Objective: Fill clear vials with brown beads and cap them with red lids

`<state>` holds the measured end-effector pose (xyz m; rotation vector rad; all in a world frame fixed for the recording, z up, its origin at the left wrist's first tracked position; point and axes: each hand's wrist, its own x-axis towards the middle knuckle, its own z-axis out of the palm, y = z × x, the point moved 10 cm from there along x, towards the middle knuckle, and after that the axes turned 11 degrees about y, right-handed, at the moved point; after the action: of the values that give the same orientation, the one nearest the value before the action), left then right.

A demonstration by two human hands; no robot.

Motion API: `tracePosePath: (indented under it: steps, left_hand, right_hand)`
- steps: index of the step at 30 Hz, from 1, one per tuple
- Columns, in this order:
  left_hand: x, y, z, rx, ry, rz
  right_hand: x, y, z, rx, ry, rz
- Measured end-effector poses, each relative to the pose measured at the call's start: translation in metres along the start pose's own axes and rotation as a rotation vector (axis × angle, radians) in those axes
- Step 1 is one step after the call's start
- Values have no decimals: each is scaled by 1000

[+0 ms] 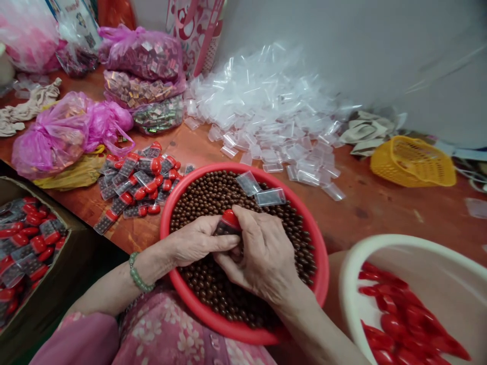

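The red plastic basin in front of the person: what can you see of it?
This round red basin looks like smooth plastic, with a rounded rim, and seems to rest on the person's pink floral lap. Small brown beads fill it, with two clear plastic bags lying on top. The left hand and right hand hold a red-capped packet just above the beads.

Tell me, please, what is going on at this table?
A person's left hand and right hand hold a red-capped clear sleeve over brown beads in a red plastic basin. Loose red caps lie in a white basin. Empty clear sleeves are heaped on the table, and filled red-capped sleeves lie nearby, with more in a cardboard box.
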<state>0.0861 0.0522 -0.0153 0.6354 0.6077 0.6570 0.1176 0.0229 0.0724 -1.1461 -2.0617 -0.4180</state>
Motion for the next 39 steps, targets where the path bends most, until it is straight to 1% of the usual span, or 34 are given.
tracePosePath:
  steps: [3, 7, 11, 13, 15, 18, 22, 25, 29, 33, 36, 39]
  left_hand:
    - [-1, -3, -1, -3, 8, -34]
    - [-3, -4, 0, -12, -18, -55]
    - [-4, -4, 0, -1, -14, -67]
    - [-3, -4, -1, 1, 9, -74]
    - [-2, -3, -3, -7, 48, -64]
    - [0, -2, -6, -24, 75, -43]
    - [1, -10, -5, -48, 54, -101]
    - [1, -12, -5, -71, 36, -142]
    - [0, -11, -5, -102, 39, -154]
    - [-2, -10, -1, -120, 7, -146]
    - [1, -7, -5, -132, 35, -121]
    - [5, -8, -10, -117, 80, -146]
  right_hand:
    - [-1, -1, -1, 1, 28, -18]
    - [-2, -2, -1, 9, 50, -32]
    - [-2, -2, -1, 52, 61, -12]
    - [-2, -1, 1, 52, 36, 15]
    - [-3, 0, 7, 50, -20, 29]
    - [-3, 1, 12, 47, -75, 18]
    - [1, 2, 11, 44, -37, -10]
    - [1, 4, 11, 68, -9, -6]
    - [1, 6, 10, 100, 14, 24]
    - [3, 5, 7, 124, 43, 21]
    - [4, 6, 8, 157, 43, 36]
    - [1, 7, 14, 196, 11, 52]
